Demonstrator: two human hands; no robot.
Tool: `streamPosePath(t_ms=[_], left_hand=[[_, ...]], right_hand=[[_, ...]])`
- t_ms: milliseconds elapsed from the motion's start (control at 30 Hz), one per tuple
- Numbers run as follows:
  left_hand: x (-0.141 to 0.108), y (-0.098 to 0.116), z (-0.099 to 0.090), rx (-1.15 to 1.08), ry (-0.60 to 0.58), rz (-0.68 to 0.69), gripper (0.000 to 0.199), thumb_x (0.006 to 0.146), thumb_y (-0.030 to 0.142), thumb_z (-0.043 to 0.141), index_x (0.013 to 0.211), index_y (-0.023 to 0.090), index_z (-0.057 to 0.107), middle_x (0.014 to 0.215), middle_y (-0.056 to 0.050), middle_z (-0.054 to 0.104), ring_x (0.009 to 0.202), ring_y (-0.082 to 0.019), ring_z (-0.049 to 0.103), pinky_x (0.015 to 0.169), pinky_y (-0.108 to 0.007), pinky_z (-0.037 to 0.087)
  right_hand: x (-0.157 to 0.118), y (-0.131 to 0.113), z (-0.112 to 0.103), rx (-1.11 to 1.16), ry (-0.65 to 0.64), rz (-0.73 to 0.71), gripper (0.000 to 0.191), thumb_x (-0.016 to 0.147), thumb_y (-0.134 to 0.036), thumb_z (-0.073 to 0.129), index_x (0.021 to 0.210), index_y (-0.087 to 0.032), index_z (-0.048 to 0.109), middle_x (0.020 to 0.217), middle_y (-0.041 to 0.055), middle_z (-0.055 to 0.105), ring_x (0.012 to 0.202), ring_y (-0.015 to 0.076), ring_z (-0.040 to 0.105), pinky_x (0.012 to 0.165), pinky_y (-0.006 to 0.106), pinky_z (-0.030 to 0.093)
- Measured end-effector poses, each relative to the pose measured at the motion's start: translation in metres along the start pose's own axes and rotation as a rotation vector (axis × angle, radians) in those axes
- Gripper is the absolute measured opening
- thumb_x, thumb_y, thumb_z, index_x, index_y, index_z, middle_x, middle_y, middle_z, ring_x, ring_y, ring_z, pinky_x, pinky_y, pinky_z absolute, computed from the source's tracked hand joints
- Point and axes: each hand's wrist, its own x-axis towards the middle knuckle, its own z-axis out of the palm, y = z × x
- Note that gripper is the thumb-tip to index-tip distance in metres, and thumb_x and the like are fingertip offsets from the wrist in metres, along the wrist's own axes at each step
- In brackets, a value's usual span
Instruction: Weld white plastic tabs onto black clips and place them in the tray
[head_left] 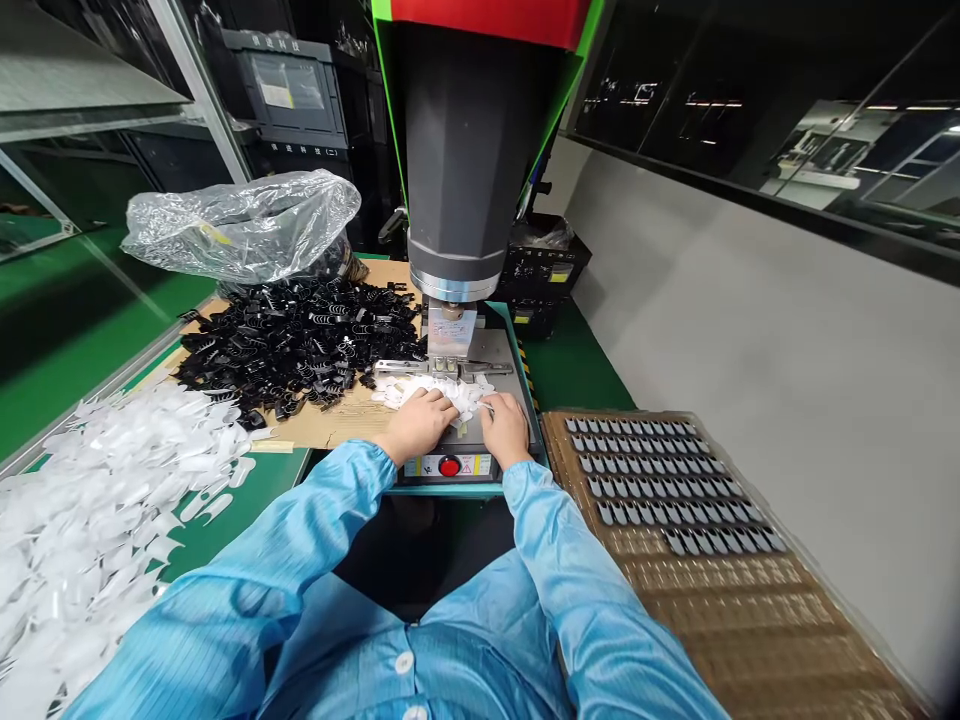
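White plastic pieces (401, 387) lie in a small heap on the grey base plate (491, 345) of a press-like machine. My left hand (422, 422) rests on the near side of this heap, its fingers bent and close together; what is under them is hidden. At the heap's right side, my right hand (507, 428) has its thumb and fingertips closed at a thin white plastic piece (487, 406). Just beyond both hands is the metal fixture (450, 366), below the machine's dark head (461, 150). A red button (449, 466) sits on the front panel beneath my hands.
Black plastic parts (300, 345) are piled on cardboard at the left, with a clear plastic bag (247, 225) behind. A larger pile of white pieces (97, 510) spreads at the near left. On the right, a brown tray (645, 580) holds rows of grey-and-black parts (660, 465).
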Motion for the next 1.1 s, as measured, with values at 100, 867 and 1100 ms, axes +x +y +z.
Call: streamPosePath(t_ms=[100,867,1100], left_hand=[[0.006,0.000,-0.001,-0.010,-0.012,0.052,0.021,0.102,0.016,0.052,0.101,0.019,0.073,0.104,-0.016,0.071,0.105,-0.033,0.059,0.090,-0.049,0.041],[-0.037,-0.049,-0.001,-0.613,0.383,-0.360,0.032,0.105,0.039,0.059,0.128,0.021,0.071,0.107,-0.008,0.074,0.098,-0.022,0.068,0.091,-0.039,0.058],[-0.023,-0.069,-0.008,-0.509,0.463,-0.396,0.027,0.106,0.041,0.060,0.113,0.024,0.078,0.116,-0.007,0.080,0.107,-0.024,0.073,0.100,-0.040,0.058]], right_hand=[[-0.003,0.000,0.001,0.017,0.052,0.027,0.022,0.102,-0.021,0.054,0.107,-0.025,0.075,0.116,0.0102,0.066,0.110,0.0283,0.062,0.100,0.041,0.051],[-0.008,0.013,-0.001,0.079,0.182,0.189,0.015,0.094,-0.025,0.044,0.110,-0.027,0.045,0.095,0.0059,0.064,0.091,0.0278,0.066,0.080,0.036,0.049],[-0.005,0.014,-0.001,0.155,0.148,0.226,0.032,0.091,-0.039,0.062,0.114,-0.025,0.045,0.087,0.0014,0.059,0.081,0.0254,0.063,0.079,0.037,0.051]])
